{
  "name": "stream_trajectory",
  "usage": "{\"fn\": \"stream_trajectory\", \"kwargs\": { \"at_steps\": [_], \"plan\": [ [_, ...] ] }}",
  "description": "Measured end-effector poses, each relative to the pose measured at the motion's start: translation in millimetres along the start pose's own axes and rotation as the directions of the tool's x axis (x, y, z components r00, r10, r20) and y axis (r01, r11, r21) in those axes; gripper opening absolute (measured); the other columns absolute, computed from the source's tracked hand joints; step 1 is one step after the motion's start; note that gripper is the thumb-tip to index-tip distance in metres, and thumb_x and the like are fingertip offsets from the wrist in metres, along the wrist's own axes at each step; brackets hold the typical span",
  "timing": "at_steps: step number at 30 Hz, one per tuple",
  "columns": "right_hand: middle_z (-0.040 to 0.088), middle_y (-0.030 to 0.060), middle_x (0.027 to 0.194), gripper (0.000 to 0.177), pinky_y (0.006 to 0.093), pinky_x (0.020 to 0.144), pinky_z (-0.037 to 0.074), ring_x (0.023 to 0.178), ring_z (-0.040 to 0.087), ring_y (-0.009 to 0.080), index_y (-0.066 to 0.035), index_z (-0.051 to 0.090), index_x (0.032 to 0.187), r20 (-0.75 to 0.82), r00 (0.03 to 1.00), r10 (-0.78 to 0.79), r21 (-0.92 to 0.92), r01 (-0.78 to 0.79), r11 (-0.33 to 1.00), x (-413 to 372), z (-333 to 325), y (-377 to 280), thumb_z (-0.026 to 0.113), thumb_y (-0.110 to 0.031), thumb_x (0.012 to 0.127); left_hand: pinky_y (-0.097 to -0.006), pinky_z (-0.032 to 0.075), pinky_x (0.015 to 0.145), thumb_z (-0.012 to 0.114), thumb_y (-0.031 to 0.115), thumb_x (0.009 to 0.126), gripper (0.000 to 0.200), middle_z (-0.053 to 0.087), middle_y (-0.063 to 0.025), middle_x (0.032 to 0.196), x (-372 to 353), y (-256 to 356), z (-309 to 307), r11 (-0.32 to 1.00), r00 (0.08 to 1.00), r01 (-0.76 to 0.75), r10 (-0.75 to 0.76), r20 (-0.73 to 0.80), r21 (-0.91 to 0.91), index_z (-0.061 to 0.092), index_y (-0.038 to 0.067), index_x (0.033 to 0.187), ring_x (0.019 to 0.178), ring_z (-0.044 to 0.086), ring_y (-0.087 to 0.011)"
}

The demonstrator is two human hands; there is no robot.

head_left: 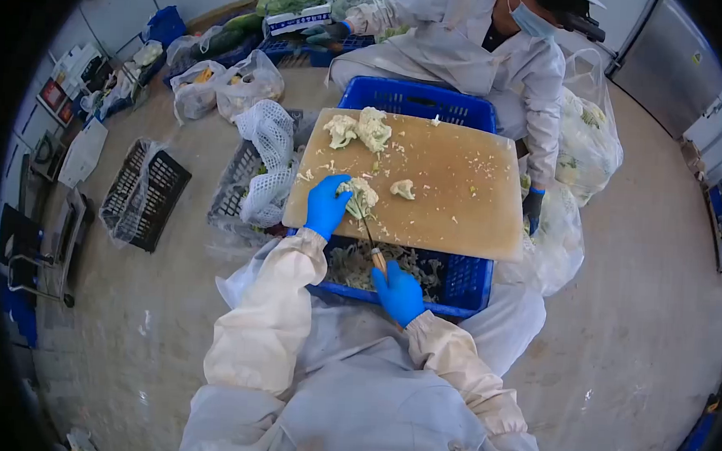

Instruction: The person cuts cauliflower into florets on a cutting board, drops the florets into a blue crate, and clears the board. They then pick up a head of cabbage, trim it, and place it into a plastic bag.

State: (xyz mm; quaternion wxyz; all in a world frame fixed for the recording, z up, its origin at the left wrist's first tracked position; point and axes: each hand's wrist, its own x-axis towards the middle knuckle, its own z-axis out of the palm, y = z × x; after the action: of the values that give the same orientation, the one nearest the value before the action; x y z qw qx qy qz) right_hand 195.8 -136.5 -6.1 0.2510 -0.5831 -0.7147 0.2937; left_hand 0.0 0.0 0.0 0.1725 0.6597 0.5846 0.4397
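Observation:
My left hand (327, 206), in a blue glove, is closed on a piece of cauliflower (361, 197) near the left side of a tan cutting board (468, 207). My right hand (400, 293), also blue-gloved, grips the wooden handle of a knife (379, 260). The knife's blade points up and left, its tip at the stem of the held cauliflower. A small floret (403, 188) lies to the right of that piece. Two larger cauliflower pieces (374, 130) rest at the board's far left. White crumbs are scattered over the board.
The board lies across a blue crate (466, 284) with trimmings inside. Opposite sits a co-worker (476, 56) in a pale coat. Bags of cauliflower (586, 143) stand at right. A grey crate with white netting (266, 159) and a black crate (144, 194) are at left.

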Motion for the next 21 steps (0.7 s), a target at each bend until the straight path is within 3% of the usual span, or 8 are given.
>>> {"fn": "stream_trajectory", "kwargs": {
  "at_steps": [6,8,11,12,19,21],
  "plan": [
    [0.058,0.0222,0.063,0.034,0.0499,0.050,0.045,0.057,0.058,0.0393,-0.002,0.046,0.083,0.026,0.999,0.024,-0.050,-0.023,0.998,7,-2,-10,0.049,-0.036,0.087,-0.0323,0.048,0.078,0.066,0.006,0.073,0.030,0.063,-0.0128,0.100,1,0,0,0.999,1.000,-0.007,0.007,-0.011,-0.037,0.062,0.006,0.103,0.090,0.062,-0.0243],
    [0.060,0.0225,0.067,0.036,0.0496,0.054,0.046,0.061,0.059,0.0394,-0.001,0.049,0.085,0.018,0.994,0.108,-0.134,-0.104,0.985,18,0,-16,0.048,-0.037,0.087,-0.0322,0.048,0.077,0.065,0.004,0.073,0.030,0.063,-0.0130,0.099,5,-4,3,0.998,0.998,-0.062,0.063,-0.018,0.031,0.062,0.006,0.103,0.089,0.062,-0.0248],
    [0.059,0.0244,0.070,0.036,0.0494,0.058,0.046,0.065,0.059,0.0408,0.001,0.052,0.084,0.007,1.000,0.027,-0.151,-0.026,0.988,49,6,-17,0.049,-0.035,0.087,-0.0325,0.048,0.077,0.064,0.001,0.073,0.031,0.063,-0.0132,0.099,4,-1,0,0.995,0.996,-0.090,0.089,0.015,0.038,0.062,0.007,0.103,0.089,0.062,-0.0252],
    [0.060,0.0245,0.072,0.038,0.0494,0.060,0.046,0.067,0.059,0.0407,0.002,0.054,0.083,0.070,0.997,0.042,-0.141,-0.032,0.990,59,-1,-17,0.048,-0.035,0.087,-0.0325,0.048,0.077,0.064,0.001,0.073,0.031,0.063,-0.0132,0.099,3,-2,0,0.996,0.997,-0.080,0.080,0.016,0.040,0.062,0.007,0.103,0.089,0.062,-0.0252],
    [0.060,0.0241,0.070,0.039,0.0489,0.056,0.048,0.065,0.060,0.0406,0.000,0.050,0.090,0.189,0.977,0.100,-0.238,-0.053,0.970,-6,-38,7,0.048,-0.038,0.087,-0.0324,0.048,0.075,0.063,0.001,0.073,0.035,0.061,-0.0115,0.102,7,-9,-5,0.996,0.998,-0.011,0.017,0.064,-0.084,0.060,0.008,0.107,0.089,0.060,-0.0256],
    [0.060,0.0240,0.067,0.039,0.0491,0.053,0.047,0.061,0.059,0.0405,0.000,0.049,0.088,0.156,0.987,0.027,-0.181,0.002,0.984,-8,-34,16,0.047,-0.039,0.087,-0.0326,0.047,0.076,0.064,0.002,0.072,0.037,0.061,-0.0109,0.101,5,-13,-8,0.993,0.994,0.023,-0.010,0.110,-0.119,0.059,0.008,0.108,0.089,0.060,-0.0257]
  ]
}}
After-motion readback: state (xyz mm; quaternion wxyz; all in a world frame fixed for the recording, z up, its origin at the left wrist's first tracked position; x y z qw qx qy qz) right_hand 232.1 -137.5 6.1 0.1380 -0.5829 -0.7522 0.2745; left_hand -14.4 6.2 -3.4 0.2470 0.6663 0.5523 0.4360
